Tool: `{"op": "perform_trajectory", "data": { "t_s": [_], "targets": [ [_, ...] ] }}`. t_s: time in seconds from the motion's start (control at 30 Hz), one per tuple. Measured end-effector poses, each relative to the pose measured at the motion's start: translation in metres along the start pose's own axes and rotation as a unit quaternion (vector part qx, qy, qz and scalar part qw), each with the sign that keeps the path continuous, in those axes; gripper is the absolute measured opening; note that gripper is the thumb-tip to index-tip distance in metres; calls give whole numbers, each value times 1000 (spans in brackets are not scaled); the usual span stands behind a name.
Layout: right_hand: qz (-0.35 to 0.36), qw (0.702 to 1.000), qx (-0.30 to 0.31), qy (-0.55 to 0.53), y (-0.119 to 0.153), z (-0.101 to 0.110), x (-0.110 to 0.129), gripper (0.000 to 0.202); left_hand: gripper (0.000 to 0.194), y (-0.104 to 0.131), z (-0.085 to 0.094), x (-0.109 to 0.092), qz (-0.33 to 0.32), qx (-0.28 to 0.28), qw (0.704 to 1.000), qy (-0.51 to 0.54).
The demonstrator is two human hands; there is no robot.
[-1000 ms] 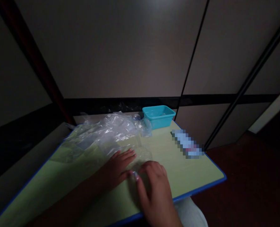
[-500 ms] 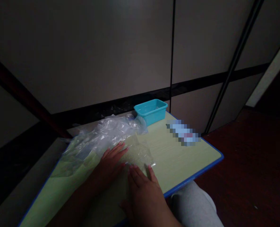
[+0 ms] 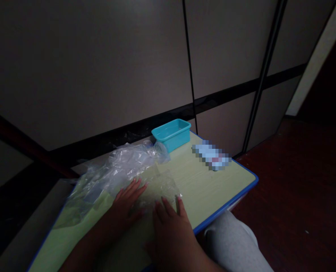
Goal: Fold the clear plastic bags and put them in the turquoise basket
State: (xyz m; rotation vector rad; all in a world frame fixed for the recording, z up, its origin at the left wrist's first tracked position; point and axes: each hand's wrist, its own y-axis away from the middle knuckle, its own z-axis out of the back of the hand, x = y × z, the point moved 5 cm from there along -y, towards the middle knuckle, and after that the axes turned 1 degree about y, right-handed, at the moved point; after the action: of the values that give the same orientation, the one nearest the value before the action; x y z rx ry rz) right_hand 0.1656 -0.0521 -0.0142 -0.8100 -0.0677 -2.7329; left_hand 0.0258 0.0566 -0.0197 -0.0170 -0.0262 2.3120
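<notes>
Here's the table (image 3: 213, 192): crumpled plastic (image 3: 125, 160) crowding its far-left corner, turquoise bin (image 3: 179, 142) far-right, blurred-out item (image 3: 211, 155) right edge, clear sheet (image 3: 163, 185) mid-table!

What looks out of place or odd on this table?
The clear plastic heap looks untidy, crumpled beside the turquoise tub, unlike the flatter sheet in front. Nothing looks spilled; the pixelated item can't be judged.

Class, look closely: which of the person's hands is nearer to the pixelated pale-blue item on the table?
Right. The right hand is nearer the viewer than the pixelated item and to its left; the left hand is farther off to the left.
</notes>
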Motion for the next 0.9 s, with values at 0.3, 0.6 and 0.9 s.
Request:
{"op": "perform_trajectory", "data": {
  "t_s": [0.3, 0.6, 0.9],
  "targets": [
    [-5, 999, 40, -4, 19, 21, -18, 70, 75, 2, -1, 4, 6, -30, 1000, -5],
    [87, 996, 20, 3, 21, 20, -31, 97, 71, 8, 6, 13, 45, -66, 997, -19],
    [115, 991, 48, 46, 6, -1, -21, 73, 67, 5, 9, 7, 42, -71, 997, 3]
  ]
}}
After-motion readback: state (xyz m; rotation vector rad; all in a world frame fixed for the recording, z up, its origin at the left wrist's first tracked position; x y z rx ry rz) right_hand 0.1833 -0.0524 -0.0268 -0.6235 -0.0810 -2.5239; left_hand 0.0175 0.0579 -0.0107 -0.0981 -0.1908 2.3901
